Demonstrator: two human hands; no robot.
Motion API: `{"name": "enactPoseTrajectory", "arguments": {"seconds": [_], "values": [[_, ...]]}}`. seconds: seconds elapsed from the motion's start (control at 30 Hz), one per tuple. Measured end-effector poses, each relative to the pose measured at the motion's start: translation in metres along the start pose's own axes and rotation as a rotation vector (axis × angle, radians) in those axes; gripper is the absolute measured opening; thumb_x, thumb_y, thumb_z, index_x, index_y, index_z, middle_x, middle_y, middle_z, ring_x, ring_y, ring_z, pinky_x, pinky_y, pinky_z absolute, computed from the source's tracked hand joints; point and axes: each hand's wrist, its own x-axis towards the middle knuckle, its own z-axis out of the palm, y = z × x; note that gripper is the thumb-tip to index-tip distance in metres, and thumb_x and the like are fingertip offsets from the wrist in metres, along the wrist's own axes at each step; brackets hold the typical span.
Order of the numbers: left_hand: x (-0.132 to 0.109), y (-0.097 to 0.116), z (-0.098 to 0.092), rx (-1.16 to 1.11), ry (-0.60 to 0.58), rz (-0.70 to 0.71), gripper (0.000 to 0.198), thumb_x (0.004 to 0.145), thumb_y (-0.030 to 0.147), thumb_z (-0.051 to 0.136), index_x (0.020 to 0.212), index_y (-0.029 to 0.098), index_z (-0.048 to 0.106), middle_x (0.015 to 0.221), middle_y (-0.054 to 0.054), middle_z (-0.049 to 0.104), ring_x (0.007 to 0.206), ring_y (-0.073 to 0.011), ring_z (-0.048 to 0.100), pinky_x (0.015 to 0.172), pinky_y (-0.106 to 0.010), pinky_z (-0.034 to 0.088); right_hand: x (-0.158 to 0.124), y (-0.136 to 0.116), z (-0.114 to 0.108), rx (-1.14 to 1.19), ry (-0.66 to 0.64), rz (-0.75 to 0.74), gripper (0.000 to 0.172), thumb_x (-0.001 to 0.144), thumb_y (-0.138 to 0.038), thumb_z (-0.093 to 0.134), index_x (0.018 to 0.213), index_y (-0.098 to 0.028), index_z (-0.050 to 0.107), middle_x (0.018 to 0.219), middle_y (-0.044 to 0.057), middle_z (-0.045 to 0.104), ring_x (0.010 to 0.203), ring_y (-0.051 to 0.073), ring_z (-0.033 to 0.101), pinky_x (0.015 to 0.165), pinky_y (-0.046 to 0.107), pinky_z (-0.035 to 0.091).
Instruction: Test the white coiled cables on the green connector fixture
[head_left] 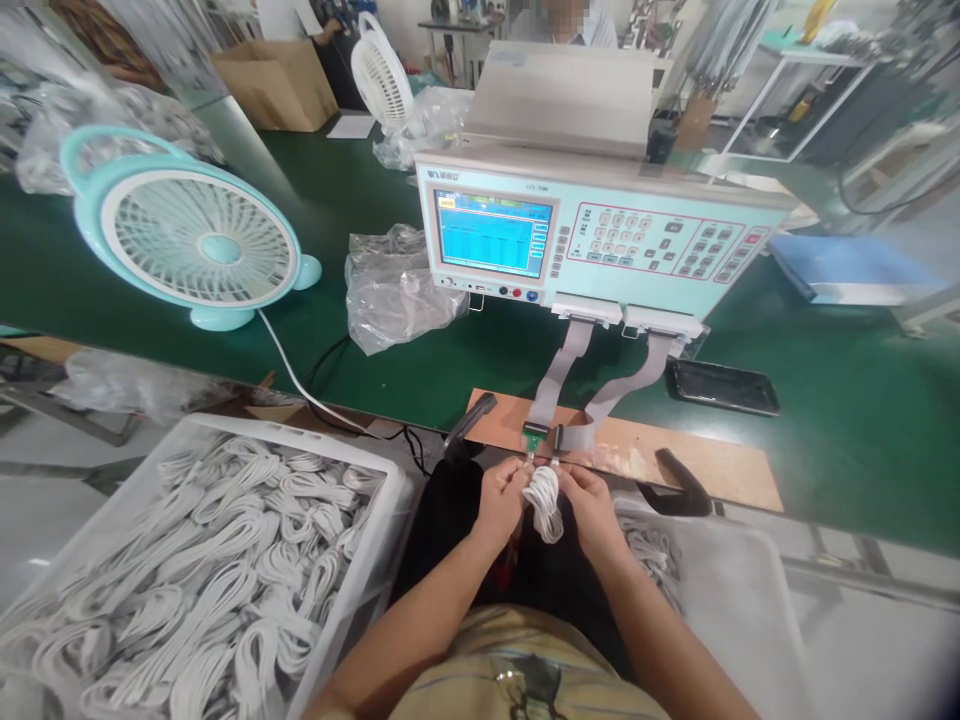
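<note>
My left hand and my right hand are both closed on a coiled white cable, each pinching one of its ends. The coil hangs between them, just in front of a small green connector fixture on a brown board. Two grey ribbon cables run from that fixture up to a pale blue tester with a lit screen and a keypad.
A white crate full of several coiled white cables stands at my left; another crate with a few coils is at my right. On the green table are a teal fan, crumpled plastic bags and a black phone. A person sits behind the tester.
</note>
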Motion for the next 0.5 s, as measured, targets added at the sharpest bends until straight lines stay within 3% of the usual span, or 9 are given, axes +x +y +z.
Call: {"name": "enactPoseTrajectory", "arguments": {"seconds": [0.5], "values": [[-0.005,0.002,0.014,-0.140,0.119,-0.066,0.028,0.077,0.036,0.051,0.062,0.014,0.057,0.060,-0.001,0.054,0.062,-0.0139,0.051,0.061,-0.023,0.041,0.000,0.000,-0.001,-0.001,-0.002,0.014,0.025,0.070,-0.040,0.066,0.076,-0.017,0.070,0.062,0.001,0.060,0.061,0.016,0.051,0.063,0.027,0.041]]}}
